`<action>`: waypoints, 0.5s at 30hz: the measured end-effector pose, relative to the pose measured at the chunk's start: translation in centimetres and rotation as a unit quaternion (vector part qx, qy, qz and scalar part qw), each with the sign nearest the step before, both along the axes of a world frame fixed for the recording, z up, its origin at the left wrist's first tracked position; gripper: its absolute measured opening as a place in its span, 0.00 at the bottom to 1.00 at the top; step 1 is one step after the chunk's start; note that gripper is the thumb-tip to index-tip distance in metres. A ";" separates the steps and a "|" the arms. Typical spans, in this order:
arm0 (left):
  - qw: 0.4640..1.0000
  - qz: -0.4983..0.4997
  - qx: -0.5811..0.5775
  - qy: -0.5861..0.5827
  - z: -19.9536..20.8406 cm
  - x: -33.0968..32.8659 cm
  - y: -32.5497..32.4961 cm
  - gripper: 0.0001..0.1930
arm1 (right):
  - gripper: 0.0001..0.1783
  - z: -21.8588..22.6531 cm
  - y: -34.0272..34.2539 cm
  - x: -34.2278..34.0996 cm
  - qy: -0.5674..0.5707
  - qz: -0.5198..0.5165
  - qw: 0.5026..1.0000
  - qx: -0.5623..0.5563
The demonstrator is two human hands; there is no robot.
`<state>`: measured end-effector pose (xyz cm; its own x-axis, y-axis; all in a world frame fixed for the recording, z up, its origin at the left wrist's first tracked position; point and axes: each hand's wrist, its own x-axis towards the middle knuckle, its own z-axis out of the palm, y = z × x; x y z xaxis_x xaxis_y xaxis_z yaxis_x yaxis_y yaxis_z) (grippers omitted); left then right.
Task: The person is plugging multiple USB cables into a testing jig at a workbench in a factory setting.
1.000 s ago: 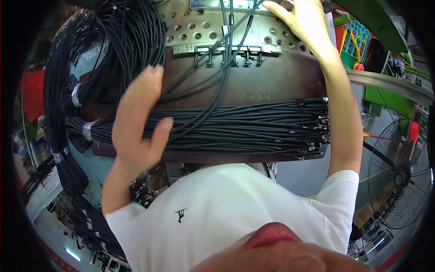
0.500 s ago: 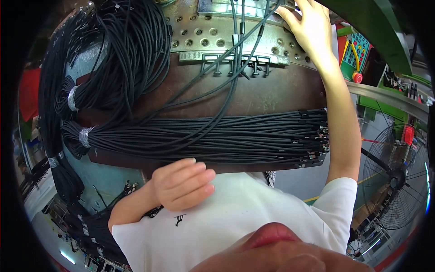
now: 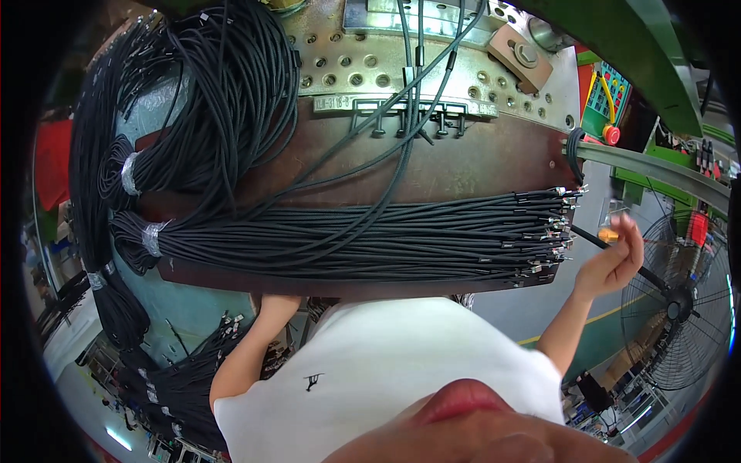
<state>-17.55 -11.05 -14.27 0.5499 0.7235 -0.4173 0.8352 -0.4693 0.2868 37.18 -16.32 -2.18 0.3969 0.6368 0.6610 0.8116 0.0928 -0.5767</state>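
A long bundle of black cables (image 3: 347, 239) lies across the brown board (image 3: 478, 162), with metal terminals (image 3: 559, 231) at its right end. My right hand (image 3: 615, 261) is raised just beyond those terminals, loosely bent, its fingers apart and no object visible in it. My left hand goes under the near edge of the board; only its wrist (image 3: 279, 307) and forearm show, and the fingers are hidden. Several separate cables (image 3: 401, 147) run down from the metal mould (image 3: 409, 106) and over the bundle.
More coiled black cables (image 3: 224, 92) hang at the left. Beyond the board is a perforated metal plate (image 3: 370, 62) with a bolted clamp (image 3: 521, 58). A control panel (image 3: 606, 100) with a red button stands at the far right, above a floor fan (image 3: 675, 305).
My right hand has come back from the far metal plate to beside the cable ends. My left hand has dropped from in front of my chest to under the board's near edge.
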 end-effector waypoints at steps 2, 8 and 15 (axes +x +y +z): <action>0.998 0.023 -0.051 0.031 0.8 0.8 1.1 0.22 | 0.19 -3.2 -4.9 0.1 0.085 -0.248 0.953 -0.153; 0.996 -0.030 0.009 0.081 -0.3 0.3 1.3 0.21 | 0.25 -16.5 -13.9 -6.6 0.237 -0.029 0.882 -0.406; 0.992 -0.040 0.034 0.115 0.2 1.2 2.9 0.20 | 0.23 -18.4 -13.2 -6.2 0.034 0.019 0.950 -0.311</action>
<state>-16.31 -8.18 -14.08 0.5032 0.7119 -0.4899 0.8338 -0.5490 0.0586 31.00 -29.49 -20.61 0.3943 0.9101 0.1272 0.7739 -0.2542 -0.5801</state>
